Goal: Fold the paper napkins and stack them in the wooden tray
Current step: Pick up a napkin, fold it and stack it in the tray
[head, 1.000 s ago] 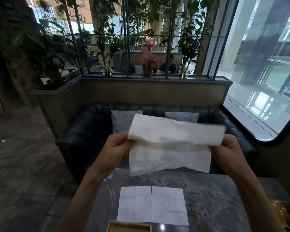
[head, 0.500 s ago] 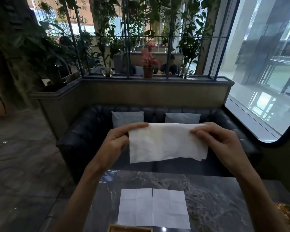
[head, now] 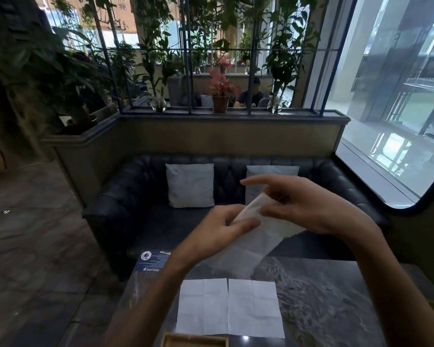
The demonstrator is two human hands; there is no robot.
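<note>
Creased white napkin (head: 248, 236), blurred, hanging folded between left hand (head: 218, 231) and right hand (head: 298, 204), fingers of both pinched on it.

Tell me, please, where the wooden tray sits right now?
The wooden tray peeks in at the bottom edge, centre-left, just nearer than the flat napkin on the table.

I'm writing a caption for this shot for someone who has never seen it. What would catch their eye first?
Two bare hands meet mid-air at centre, the left hand and right hand working a white napkin that hangs between them above the dark marble table. Below them an unfolded napkin lies flat on the table, with the wooden tray just showing at the bottom edge. Behind is a black sofa with two pale cushions.
</note>
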